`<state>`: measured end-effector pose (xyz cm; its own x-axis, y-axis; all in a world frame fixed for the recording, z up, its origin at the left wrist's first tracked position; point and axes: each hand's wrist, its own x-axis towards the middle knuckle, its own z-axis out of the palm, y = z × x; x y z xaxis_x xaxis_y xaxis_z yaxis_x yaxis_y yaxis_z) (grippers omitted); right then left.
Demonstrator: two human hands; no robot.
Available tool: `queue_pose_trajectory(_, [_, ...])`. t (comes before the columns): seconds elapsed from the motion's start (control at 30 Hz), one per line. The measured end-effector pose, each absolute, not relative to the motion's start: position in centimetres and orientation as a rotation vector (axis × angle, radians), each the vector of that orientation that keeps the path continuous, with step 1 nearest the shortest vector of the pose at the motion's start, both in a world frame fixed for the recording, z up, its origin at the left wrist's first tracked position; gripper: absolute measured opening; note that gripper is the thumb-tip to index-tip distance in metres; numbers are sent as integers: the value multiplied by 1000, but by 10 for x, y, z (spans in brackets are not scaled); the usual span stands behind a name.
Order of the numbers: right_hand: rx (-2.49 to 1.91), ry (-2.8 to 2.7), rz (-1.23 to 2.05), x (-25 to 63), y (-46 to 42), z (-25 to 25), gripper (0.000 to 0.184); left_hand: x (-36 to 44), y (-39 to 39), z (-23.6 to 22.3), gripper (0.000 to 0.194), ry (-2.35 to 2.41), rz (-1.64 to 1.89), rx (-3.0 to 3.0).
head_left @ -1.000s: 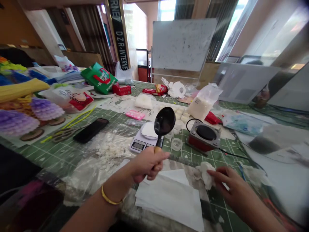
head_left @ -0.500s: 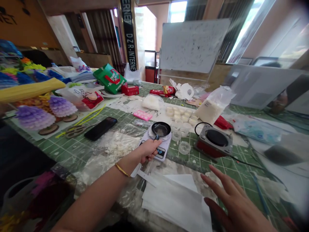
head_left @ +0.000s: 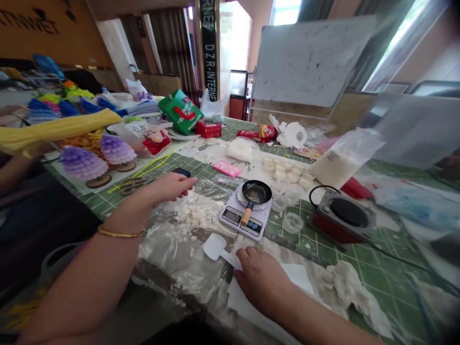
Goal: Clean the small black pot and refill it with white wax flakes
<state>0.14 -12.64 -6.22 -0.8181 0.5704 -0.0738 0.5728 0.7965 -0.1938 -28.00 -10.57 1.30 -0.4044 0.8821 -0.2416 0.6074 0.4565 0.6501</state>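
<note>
My left hand [head_left: 170,187] is above the plastic sheet, its fingers loosely stretched to the right and holding nothing. It partly covers a black phone [head_left: 181,172]. My right hand [head_left: 261,277] is low over white paper sheets [head_left: 244,304], its thumb and fingers closed around the handle end of a white scoop [head_left: 214,246]. The scoop's flat head lies on the plastic near white flakes [head_left: 194,215]. A small black frying pan [head_left: 256,192] with a wooden handle [head_left: 246,215] sits on a white kitchen scale [head_left: 232,215], touched by neither hand.
A small hot plate [head_left: 343,218] with a cord stands at the right. Clear round containers [head_left: 293,223], cream-filled cups [head_left: 287,170] and a bag of white granules [head_left: 341,160] are behind. Scissors [head_left: 132,185] and purple flower pieces [head_left: 82,163] lie left. Crumpled tissue [head_left: 355,287] lies front right.
My left hand has let go of the pan's handle and moved left toward the phone. From the right, my right hand has come over the paper to the scoop's handle. The view has shifted.
</note>
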Motion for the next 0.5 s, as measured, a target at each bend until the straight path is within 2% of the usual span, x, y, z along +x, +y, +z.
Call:
queue_pose_trajectory(0.13, [938, 2841, -272, -14, -126, -66, 22, -300, -96, 5, 62, 2228, 289, 1313])
queue_pose_trajectory(0.37, [1251, 2735, -778, -6, -101, -45, 19, -297, -83, -14, 70, 2097, -6, 1292])
queue_pose_trajectory(0.5, [1300, 2712, -1000, -6, -89, -36, 19, -293, -83, -25, 71, 2038, -31, 1275])
